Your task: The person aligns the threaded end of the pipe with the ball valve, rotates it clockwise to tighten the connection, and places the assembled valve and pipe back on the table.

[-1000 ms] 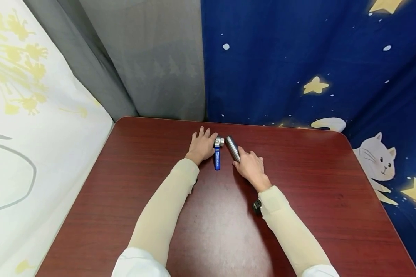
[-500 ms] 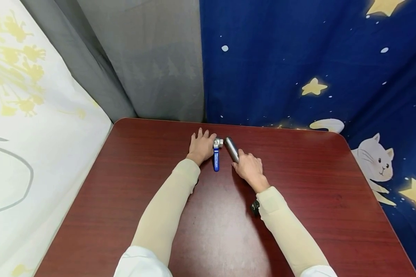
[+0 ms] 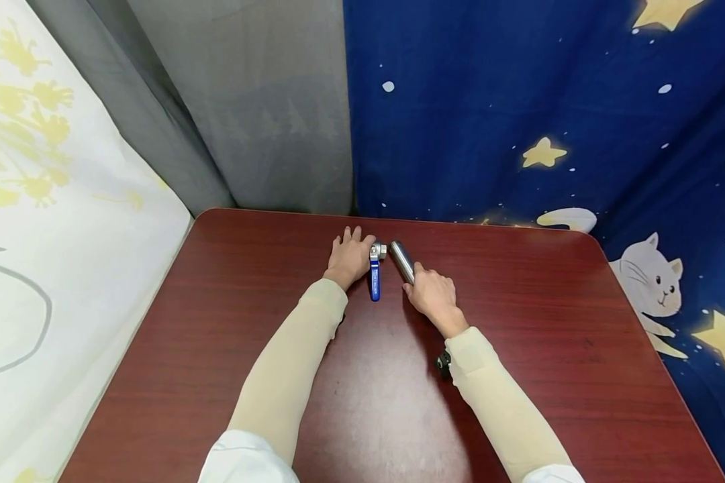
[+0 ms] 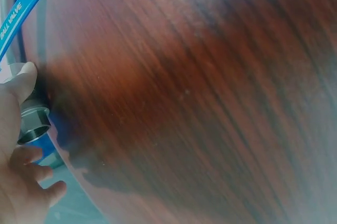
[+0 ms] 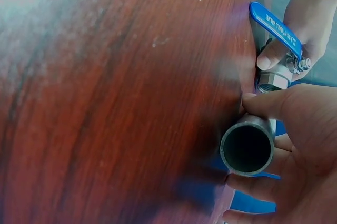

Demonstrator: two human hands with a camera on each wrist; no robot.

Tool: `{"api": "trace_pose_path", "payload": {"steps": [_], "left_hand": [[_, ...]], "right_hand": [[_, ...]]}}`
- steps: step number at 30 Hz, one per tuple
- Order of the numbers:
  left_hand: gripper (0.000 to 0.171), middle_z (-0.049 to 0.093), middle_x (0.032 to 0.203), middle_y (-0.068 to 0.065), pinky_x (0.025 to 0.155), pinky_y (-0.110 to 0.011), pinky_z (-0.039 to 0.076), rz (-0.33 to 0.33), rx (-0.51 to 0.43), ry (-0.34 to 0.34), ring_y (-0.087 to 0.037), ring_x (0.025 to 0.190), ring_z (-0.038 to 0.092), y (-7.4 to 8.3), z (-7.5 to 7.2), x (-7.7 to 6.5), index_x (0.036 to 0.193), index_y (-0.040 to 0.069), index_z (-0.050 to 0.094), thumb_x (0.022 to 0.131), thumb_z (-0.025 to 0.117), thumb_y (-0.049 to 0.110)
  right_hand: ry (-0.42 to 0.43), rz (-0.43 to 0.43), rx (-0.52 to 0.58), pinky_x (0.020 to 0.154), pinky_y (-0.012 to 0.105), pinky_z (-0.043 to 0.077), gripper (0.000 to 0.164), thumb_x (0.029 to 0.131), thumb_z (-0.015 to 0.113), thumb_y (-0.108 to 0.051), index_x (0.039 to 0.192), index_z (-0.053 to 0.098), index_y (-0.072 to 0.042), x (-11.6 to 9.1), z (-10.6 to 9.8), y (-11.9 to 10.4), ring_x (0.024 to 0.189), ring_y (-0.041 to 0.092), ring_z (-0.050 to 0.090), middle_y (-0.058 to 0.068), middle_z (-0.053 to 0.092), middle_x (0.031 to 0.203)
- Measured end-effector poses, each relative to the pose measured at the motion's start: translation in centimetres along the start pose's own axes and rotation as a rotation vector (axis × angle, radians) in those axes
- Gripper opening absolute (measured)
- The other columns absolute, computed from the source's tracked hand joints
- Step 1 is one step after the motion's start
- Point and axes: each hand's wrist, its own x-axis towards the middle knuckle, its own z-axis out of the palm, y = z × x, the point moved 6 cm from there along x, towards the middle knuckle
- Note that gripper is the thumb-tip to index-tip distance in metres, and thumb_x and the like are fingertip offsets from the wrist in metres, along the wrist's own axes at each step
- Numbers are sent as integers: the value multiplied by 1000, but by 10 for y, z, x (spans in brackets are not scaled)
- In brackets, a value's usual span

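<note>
A ball valve [image 3: 378, 251] with a long blue lever [image 3: 374, 282] lies near the table's far edge, its lever pointing toward the person. My left hand [image 3: 350, 258] holds the metal valve body from the left. In the left wrist view the valve's threaded end [image 4: 35, 123] shows between thumb and fingers, which are bent. My right hand [image 3: 433, 293] grips a short steel pipe [image 3: 402, 261], slanted with its far end close to the valve. In the right wrist view the pipe's hollow near end [image 5: 246, 149] faces the camera, thumb on one side and fingers on the other.
The reddish-brown wooden table [image 3: 550, 302] carries both parts. Behind its far edge hang a grey curtain [image 3: 266, 121] and a blue starry curtain [image 3: 459, 121]. White printed cloth [image 3: 97, 201] hangs at the left side.
Hands, ball valve and pipe keep nearly the same places. The whole head view has shifted slightly.
</note>
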Motion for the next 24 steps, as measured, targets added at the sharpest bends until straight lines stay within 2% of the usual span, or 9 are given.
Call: {"api": "trace_pose_path", "payload": {"steps": [6,13,20,24], "left_hand": [[43,22,148,-4,98,-53,24,44,57,10,-33,133,16,5,-2,1,128,16,46,86,54,21],[40,19,148,-6,100,-54,19,62,76,-29,-32,134,10,8,2,2,127,12,45,88,51,21],[36,-1,151,-11,100,-57,16,64,59,40,-33,135,2,4,5,3,117,10,49,84,57,23],[48,-3,151,-11,99,-58,15,55,33,54,-33,135,1,0,4,2,126,13,47,82,61,27]], "right_hand": [[22,-1,6,58,47,44,36,83,63,-29,108,53,-6,-2,-1,0,69,32,59,13,62,82],[26,27,38,60,47,44,36,83,63,-26,113,53,-8,-3,-1,6,72,32,60,14,64,87],[54,32,40,61,48,44,30,83,62,-24,106,54,-6,-2,-2,6,73,33,60,15,63,86],[63,33,38,63,48,43,28,83,62,-24,104,54,-6,-1,-3,6,73,33,60,15,63,85]]}}
